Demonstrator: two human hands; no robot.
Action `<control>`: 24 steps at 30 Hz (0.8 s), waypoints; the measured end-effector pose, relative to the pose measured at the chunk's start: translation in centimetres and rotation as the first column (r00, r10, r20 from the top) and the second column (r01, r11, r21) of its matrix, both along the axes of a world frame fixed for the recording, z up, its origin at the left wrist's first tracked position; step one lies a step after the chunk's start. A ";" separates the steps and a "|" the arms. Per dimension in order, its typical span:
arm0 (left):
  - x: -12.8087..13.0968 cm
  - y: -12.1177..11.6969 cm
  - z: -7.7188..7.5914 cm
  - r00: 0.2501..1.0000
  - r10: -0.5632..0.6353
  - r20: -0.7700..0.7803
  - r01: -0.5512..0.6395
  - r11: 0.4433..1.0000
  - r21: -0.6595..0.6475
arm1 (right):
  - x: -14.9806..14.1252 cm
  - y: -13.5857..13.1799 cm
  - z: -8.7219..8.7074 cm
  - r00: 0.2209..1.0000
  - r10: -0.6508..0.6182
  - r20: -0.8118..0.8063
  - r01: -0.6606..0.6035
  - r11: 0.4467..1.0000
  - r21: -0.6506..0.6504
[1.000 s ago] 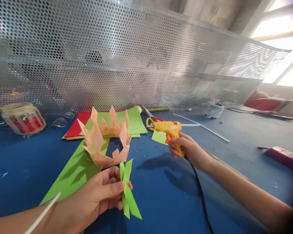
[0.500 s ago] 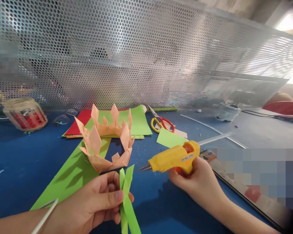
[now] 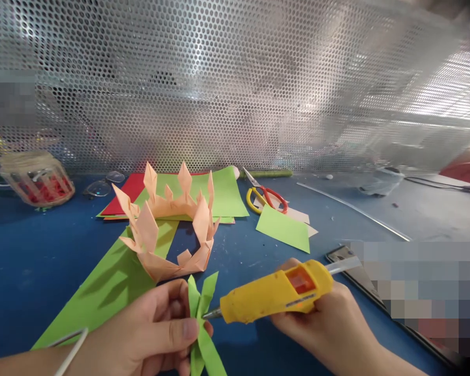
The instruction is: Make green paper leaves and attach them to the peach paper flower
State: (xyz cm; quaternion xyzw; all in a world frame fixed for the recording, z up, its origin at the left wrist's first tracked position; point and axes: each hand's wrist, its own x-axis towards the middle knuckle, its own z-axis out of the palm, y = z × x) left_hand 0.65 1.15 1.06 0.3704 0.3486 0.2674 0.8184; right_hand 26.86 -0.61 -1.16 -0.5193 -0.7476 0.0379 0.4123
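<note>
Pinched between thumb and fingers, the left hand's (image 3: 149, 334) grip is clenched on a folded green paper piece with crossed strips (image 3: 201, 313), held low above the blue bench (image 3: 35, 245) near the front edge. A thin white stick (image 3: 71, 351) lies across the left wrist. The right hand's (image 3: 321, 318) grip is wrapped around a yellow plastic hot glue gun (image 3: 276, 292), whose metal nozzle points left and touches or nearly touches the green piece. Just behind the left hand, a crown-shaped ring of folded peach paper points (image 3: 170, 230) stands on a long green paper sheet (image 3: 97, 292). Farther back lie stacked red and green paper sheets (image 3: 219, 196), yellow-and-red handled scissors (image 3: 264, 196) and a small green paper rectangle (image 3: 284, 230). At the far left stands 1 clear jar with red contents (image 3: 37, 180), before a perforated metal screen (image 3: 235, 89).
</note>
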 end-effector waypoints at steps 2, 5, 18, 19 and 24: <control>0.0 0.0 0.0 1.000 0.004 -0.012 -0.004 1.000 -0.008 | 0.0 -0.1 0.1 0.999 0.015 0.032 -0.016 0.999 0.029; -0.1 -0.1 -0.1 1.000 -0.015 -0.023 0.015 1.000 -0.006 | -0.1 -0.1 0.2 0.998 0.016 0.064 -0.020 0.998 0.062; 0.2 -0.2 0.9 0.996 0.035 -0.088 -0.038 0.999 -0.038 | 0.1 0.3 0.4 0.988 -0.132 0.080 0.123 0.986 0.111; 0.2 -0.2 0.8 0.996 0.034 -0.085 -0.037 0.999 -0.037 | 0.0 0.4 0.6 0.987 -0.140 0.081 0.131 0.985 0.112; -0.1 -0.1 0.3 0.999 0.013 -0.030 -0.014 1.000 -0.028 | -0.1 0.5 1.3 0.986 -0.142 0.086 0.131 0.984 0.120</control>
